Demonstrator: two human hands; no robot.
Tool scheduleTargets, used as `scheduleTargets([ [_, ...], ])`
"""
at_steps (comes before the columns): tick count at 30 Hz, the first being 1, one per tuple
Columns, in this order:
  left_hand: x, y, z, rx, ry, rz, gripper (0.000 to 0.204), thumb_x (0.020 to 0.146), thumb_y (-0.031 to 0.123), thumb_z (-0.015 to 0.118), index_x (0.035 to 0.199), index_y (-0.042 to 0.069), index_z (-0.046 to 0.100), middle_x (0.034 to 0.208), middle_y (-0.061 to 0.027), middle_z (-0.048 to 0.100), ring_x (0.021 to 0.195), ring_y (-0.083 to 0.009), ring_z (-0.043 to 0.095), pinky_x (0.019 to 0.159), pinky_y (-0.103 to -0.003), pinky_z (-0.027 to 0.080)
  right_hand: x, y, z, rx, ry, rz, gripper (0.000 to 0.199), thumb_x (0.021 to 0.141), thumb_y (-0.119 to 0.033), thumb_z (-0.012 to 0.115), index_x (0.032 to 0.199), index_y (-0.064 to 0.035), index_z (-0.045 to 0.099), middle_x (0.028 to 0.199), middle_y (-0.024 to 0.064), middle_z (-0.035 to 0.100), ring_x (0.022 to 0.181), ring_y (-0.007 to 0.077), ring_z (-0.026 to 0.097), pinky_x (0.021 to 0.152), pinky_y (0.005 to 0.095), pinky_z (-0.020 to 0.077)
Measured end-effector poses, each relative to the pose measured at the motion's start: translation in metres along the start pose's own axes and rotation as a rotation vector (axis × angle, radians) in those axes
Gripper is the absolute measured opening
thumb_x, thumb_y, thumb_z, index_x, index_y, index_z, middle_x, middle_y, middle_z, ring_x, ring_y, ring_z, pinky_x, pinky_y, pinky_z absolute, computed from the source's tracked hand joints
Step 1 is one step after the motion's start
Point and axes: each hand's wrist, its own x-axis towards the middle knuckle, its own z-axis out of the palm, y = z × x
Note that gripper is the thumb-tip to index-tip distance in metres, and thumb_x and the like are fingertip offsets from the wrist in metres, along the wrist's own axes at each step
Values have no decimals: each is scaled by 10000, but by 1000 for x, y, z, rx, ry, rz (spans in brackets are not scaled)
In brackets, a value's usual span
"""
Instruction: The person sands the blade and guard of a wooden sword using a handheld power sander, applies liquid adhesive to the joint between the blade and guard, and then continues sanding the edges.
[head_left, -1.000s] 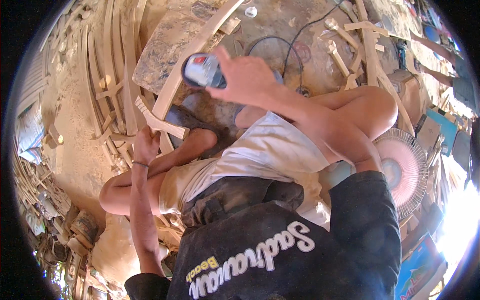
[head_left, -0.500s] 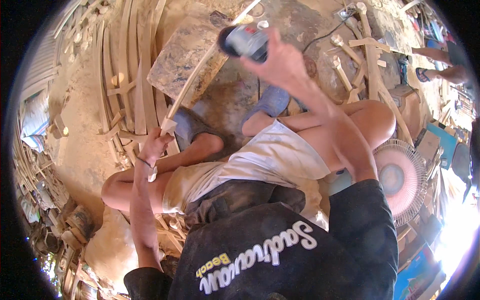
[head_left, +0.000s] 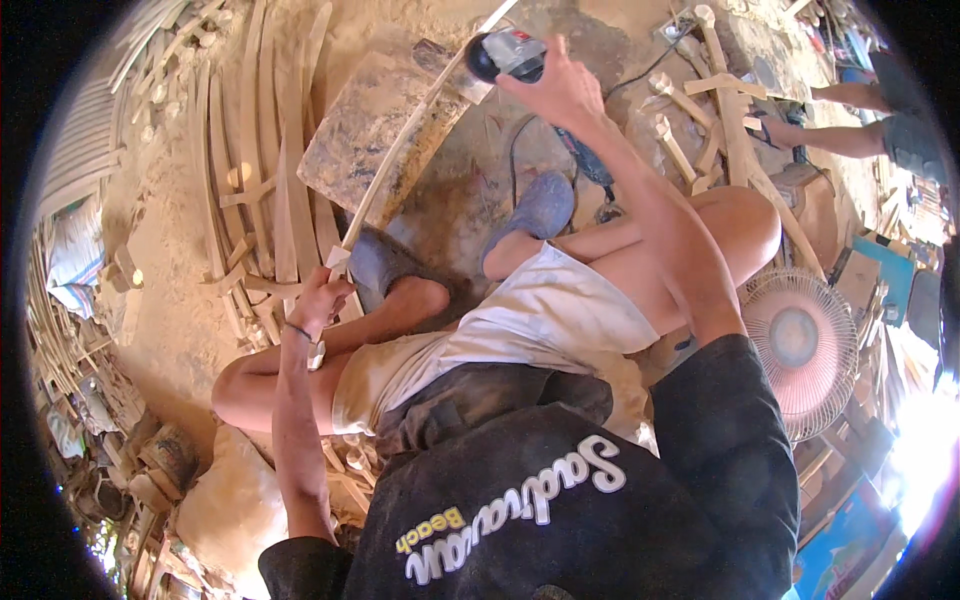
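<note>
My left hand (head_left: 318, 302) is closed round the handle of a wooden sword (head_left: 385, 170), with its pale crossguard just beyond my fingers and its knob end below my fist. The long thin blade slants away up to the right, over a worn, dusty wooden block (head_left: 345, 125). In my right hand (head_left: 562, 92) is a grey and black angle grinder (head_left: 518, 50), gripped from its right side. The grinder's dark round disc is at the far part of the blade; whether it touches the wood I cannot tell.
Several wooden sword blanks (head_left: 252, 130) lie at left, more (head_left: 722, 100) at right. A second power tool (head_left: 588, 165) with a cord is on the ground beyond my right forearm. A fan (head_left: 797, 340) stands by my right knee. Another person's legs (head_left: 845, 138) show far right.
My right hand and the grinder have shifted a little right and away along the blade. The sword stays in my left hand, slightly shifted. The other person's legs have moved.
</note>
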Motion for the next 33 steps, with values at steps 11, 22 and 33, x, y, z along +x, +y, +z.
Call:
scheduleTargets([
  [11,-20,11,5,-42,-4,-53,201,1013,193,726,945,142,544,653,73,401,495,-51,345,429,-266,225,-111,-89,-5,168,-370,-389,837,870,-579,819,1417,-55,463,792,231,752,735,427,772,710,517,625],
  [22,-16,15,-10,-200,-271,-166,198,965,206,705,949,135,521,712,52,416,500,-42,300,425,-241,203,-114,-101,4,145,-421,-408,834,890,-561,811,1443,-46,459,822,219,757,780,415,779,712,510,622],
  [33,-10,22,-8,-168,-281,-165,191,983,185,680,924,139,504,718,35,448,520,-42,347,410,-242,212,-15,-40,-3,-39,-224,-132,887,872,-617,783,1378,32,451,903,265,781,870,446,795,765,531,646],
])
